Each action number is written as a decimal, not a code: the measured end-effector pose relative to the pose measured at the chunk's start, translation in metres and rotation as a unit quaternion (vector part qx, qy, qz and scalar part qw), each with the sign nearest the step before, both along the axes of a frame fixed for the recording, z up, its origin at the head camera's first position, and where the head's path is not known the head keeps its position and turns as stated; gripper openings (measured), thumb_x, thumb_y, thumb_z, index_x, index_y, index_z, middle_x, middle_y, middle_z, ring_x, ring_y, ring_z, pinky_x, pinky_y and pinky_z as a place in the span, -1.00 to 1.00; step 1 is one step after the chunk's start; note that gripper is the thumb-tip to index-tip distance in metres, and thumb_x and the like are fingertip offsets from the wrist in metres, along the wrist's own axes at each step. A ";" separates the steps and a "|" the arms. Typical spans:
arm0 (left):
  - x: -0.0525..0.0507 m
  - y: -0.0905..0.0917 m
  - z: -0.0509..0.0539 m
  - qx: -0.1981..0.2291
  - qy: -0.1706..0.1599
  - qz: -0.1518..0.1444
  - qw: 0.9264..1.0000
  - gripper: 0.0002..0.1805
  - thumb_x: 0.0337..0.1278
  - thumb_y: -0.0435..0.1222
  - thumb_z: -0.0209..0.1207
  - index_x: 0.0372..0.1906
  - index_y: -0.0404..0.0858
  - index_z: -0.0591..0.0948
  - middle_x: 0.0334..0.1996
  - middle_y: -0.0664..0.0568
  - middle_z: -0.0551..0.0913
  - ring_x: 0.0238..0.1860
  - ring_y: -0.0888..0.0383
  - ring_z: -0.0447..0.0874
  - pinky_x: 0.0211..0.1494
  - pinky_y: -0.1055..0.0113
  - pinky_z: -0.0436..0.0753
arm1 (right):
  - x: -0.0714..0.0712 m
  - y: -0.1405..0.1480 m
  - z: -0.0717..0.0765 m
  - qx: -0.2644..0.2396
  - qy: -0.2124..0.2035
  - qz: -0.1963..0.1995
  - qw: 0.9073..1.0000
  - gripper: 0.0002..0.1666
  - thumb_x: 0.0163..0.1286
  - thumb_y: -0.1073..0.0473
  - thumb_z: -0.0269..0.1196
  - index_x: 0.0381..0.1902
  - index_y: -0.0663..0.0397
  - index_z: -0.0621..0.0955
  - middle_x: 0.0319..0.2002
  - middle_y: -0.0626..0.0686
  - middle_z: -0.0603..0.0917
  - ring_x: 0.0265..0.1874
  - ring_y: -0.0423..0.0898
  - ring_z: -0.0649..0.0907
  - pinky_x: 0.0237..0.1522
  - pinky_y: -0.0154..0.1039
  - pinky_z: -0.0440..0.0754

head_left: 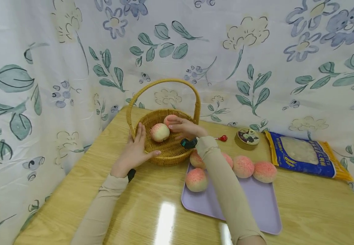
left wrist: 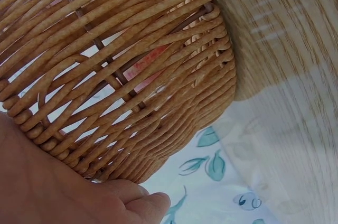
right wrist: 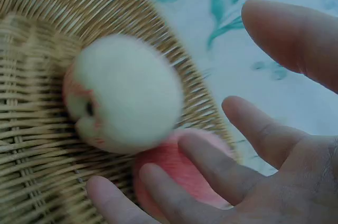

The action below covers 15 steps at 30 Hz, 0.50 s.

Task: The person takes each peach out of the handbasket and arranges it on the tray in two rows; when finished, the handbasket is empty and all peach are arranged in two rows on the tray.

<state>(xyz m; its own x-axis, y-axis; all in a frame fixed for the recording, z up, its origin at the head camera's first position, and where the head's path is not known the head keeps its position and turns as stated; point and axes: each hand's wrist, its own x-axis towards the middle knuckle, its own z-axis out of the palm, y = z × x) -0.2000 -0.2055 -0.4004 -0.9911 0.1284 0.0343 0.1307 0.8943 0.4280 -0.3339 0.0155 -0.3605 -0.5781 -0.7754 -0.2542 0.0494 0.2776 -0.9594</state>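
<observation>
A woven basket [head_left: 169, 160] with a tall arched handle stands on the table. My left hand [head_left: 132, 149] rests against its left side, fingers straight and thumb stretched out along the front rim. Inside lie two peaches: a pale one with a pink blush [head_left: 159, 132], and a pinker one [head_left: 170, 119] behind it, partly covered by my right hand [head_left: 186, 128]. That hand is over the basket's right side. In the right wrist view its fingers [right wrist: 206, 168] are spread and straight in front of the pinker peach [right wrist: 179, 176]; whether they touch it, I cannot tell.
On a lilac tray [head_left: 260, 207] to the right lie several peaches [head_left: 196, 179], some partly behind my right forearm. Farther back are a red-tipped object [head_left: 223, 138], a round tin [head_left: 247, 137] and a blue-and-yellow packet [head_left: 305, 154]. A floral curtain [head_left: 170, 51] hangs behind the table.
</observation>
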 end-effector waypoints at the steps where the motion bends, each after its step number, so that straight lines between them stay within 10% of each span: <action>1: 0.000 0.001 0.000 0.001 0.001 -0.001 1.000 0.30 0.07 0.41 0.00 0.50 -0.32 -0.42 0.51 -0.15 -0.57 0.42 -0.54 -0.47 0.50 -0.27 -0.24 | -0.002 -0.004 -0.002 0.010 0.003 0.002 1.000 -0.25 0.53 0.17 -0.02 0.55 0.08 -0.04 0.54 0.20 0.00 0.50 0.23 0.12 0.36 0.25 0.29; 15: -0.002 0.002 0.001 -0.006 0.008 -0.004 1.000 0.31 0.08 0.40 0.02 0.50 -0.38 -0.39 0.52 -0.24 -0.52 0.40 -0.58 -0.43 0.48 -0.32 -0.22 | 0.009 -0.053 -0.019 0.102 0.065 0.053 0.991 -0.41 0.56 0.02 -0.03 0.46 0.05 0.24 0.46 0.13 0.23 0.36 0.15 0.41 0.30 -0.03 0.46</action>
<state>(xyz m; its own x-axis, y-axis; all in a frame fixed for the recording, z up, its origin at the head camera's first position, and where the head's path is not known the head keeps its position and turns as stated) -0.2018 -0.2030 -0.3990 -0.9894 0.1369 0.0491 0.1449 0.8979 0.4158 -0.3254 -0.0374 -0.3791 -0.5340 -0.7740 -0.3403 -0.1110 0.4632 -0.8793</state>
